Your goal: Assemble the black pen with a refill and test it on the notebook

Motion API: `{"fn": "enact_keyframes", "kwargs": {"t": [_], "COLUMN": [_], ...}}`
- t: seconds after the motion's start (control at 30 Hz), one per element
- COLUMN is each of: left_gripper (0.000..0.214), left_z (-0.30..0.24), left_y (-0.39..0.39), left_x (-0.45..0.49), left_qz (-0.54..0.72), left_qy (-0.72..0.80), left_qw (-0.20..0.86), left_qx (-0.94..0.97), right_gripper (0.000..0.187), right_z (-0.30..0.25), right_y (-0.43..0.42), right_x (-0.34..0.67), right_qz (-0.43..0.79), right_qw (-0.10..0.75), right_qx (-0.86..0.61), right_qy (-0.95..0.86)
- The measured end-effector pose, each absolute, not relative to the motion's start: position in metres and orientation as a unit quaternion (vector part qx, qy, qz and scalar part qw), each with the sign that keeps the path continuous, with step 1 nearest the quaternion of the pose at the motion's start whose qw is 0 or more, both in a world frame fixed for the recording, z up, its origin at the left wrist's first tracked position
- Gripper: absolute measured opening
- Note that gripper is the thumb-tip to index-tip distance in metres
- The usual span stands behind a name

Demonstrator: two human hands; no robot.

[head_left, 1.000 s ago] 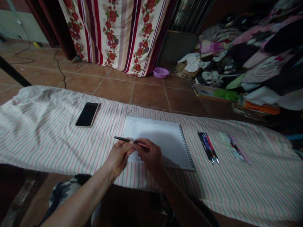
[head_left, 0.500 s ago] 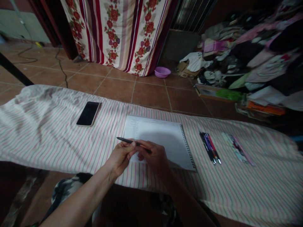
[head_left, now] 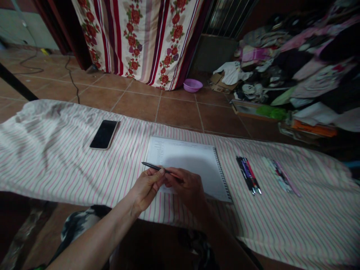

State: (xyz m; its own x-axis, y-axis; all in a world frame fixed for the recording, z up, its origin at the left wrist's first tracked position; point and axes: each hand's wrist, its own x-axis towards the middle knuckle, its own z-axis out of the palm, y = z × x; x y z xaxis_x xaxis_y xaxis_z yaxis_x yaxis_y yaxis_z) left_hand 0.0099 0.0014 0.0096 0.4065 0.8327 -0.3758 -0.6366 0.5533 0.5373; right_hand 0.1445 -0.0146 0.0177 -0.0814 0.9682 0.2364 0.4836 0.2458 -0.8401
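Note:
A dark pen (head_left: 152,165) is held between both hands above the lower left part of a spiral notebook (head_left: 194,155). Thumb and fingers of my left hand (head_left: 148,186) pinch it near its middle, with one end pointing out to the left. My right hand (head_left: 187,186) closes round the other end, where a bit of orange shows. The notebook lies open at a page with faint writing along its left and top edges. Shadow from my hands covers much of the page.
On the striped cloth (head_left: 64,165) lie a phone (head_left: 104,134) at the left, several pens (head_left: 248,174) right of the notebook, and a second group of pale pens (head_left: 281,176) farther right. Beyond are a purple basin (head_left: 192,85), a curtain (head_left: 152,41) and heaped clothes (head_left: 298,71).
Both hands and the pen have shifted slightly to the right. The grip on the pen stays much the same, and the other things lie as before.

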Motion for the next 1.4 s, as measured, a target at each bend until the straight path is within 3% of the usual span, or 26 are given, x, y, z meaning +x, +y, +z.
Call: {"fn": "enact_keyframes", "kwargs": {"t": [0.23,0.33,0.43,0.63,1.2,1.4], "left_gripper": [0.026,0.028,0.018,0.015,0.017,0.013], "left_z": [0.01,0.012,0.011,-0.007,-0.014,-0.009], "left_y": [-0.012,-0.018,-0.023,-0.025,-0.023,-0.023], "left_x": [0.012,0.004,-0.003,-0.001,0.005,0.007], "left_qz": [0.395,0.36,0.335,0.304,0.273,0.291], "left_qy": [0.376,0.472,0.421,0.356,0.389,0.386], "left_qw": [0.78,0.615,0.429,0.211,0.231,0.125], "left_qx": [0.306,0.519,0.726,0.858,0.849,0.866], "right_gripper": [0.017,0.019,0.019,0.019,0.026,0.023], "right_z": [0.042,0.051,0.059,0.065,0.055,0.066], "right_y": [-0.025,-0.036,-0.047,-0.051,-0.027,-0.033], "right_x": [0.166,0.182,0.195,0.202,0.194,0.194], "right_qz": [0.206,0.193,0.138,0.089,0.077,0.097], "right_qw": [0.377,0.346,0.32,0.259,0.189,0.196], "right_qx": [-0.562,-0.596,-0.611,-0.606,-0.569,-0.57], "right_qy": [-0.706,-0.698,-0.71,-0.747,-0.797,-0.792]}}
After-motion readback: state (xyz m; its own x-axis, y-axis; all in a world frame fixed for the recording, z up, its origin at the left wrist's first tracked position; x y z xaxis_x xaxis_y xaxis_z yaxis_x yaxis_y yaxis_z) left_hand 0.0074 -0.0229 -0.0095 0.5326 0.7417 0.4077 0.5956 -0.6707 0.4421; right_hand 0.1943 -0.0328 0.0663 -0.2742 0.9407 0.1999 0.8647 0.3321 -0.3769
